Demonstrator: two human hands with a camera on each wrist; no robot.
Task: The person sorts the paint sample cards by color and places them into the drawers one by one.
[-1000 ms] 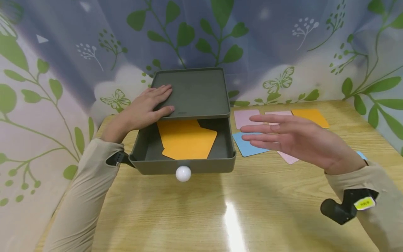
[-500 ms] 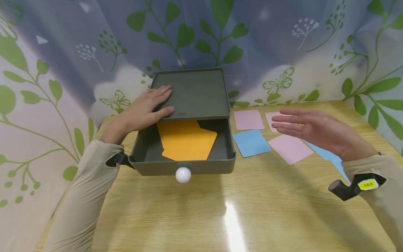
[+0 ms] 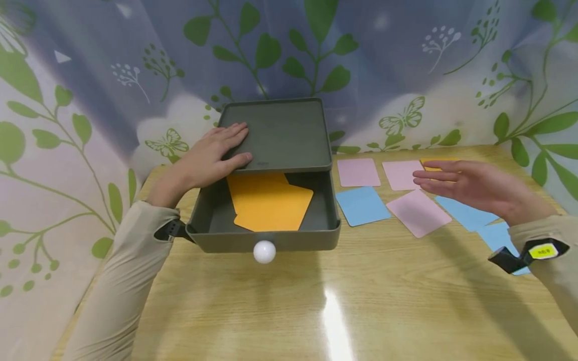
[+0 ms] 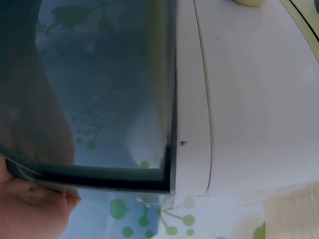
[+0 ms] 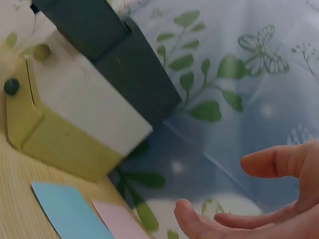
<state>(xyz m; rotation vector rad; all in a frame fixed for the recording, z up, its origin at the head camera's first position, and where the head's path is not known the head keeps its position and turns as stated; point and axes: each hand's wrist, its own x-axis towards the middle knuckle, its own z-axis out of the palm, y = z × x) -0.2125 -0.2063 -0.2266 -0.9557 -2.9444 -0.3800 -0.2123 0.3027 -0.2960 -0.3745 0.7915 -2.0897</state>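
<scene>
My left hand (image 3: 207, 155) rests on the left side of the grey-green top (image 3: 289, 133) of a small drawer unit, fingers stretched out. Below that top, a drawer (image 3: 311, 239) with a white round knob (image 3: 264, 251) is pulled out towards me. Inside it lie overlapping orange cards (image 3: 275, 205). My right hand (image 3: 478, 188) hovers over the cards on the right, palm facing left, holding nothing. Near it lie a pink card (image 3: 419, 213), a blue card (image 3: 465, 208) and a partly hidden orange card (image 3: 440, 163).
More cards lie on the wooden table (image 3: 384, 301), among them a pink card (image 3: 358, 173) and a blue card (image 3: 363, 206) right of the unit. In the right wrist view, the unit shows a white tier (image 5: 94, 94) and a yellow tier (image 5: 65, 149). A patterned curtain (image 3: 280, 45) hangs behind.
My right hand has moved right, away from the drawer and across the cards, uncovering the pink and blue ones. The left hand, drawer and orange cards inside have stayed put.
</scene>
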